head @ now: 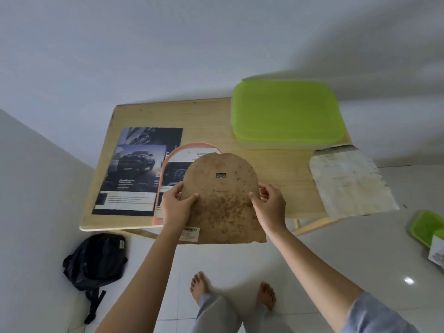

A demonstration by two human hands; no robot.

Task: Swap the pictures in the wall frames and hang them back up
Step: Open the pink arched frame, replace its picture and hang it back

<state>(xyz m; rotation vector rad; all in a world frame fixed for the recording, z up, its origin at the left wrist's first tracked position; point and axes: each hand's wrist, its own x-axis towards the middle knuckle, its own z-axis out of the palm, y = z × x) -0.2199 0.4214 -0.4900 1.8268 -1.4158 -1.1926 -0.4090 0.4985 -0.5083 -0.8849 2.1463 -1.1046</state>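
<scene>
Left hand (176, 205) and right hand (269, 204) pinched the stained backing board (222, 200) by its side edges; looked light, stiff-ish, probably brittle.

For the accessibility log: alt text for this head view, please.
Both hands, left hand and right hand, hold an arch-topped brown backing board over a wooden table. On the table lie an arched orange frame, a car poster and a green-lidded box.
</scene>
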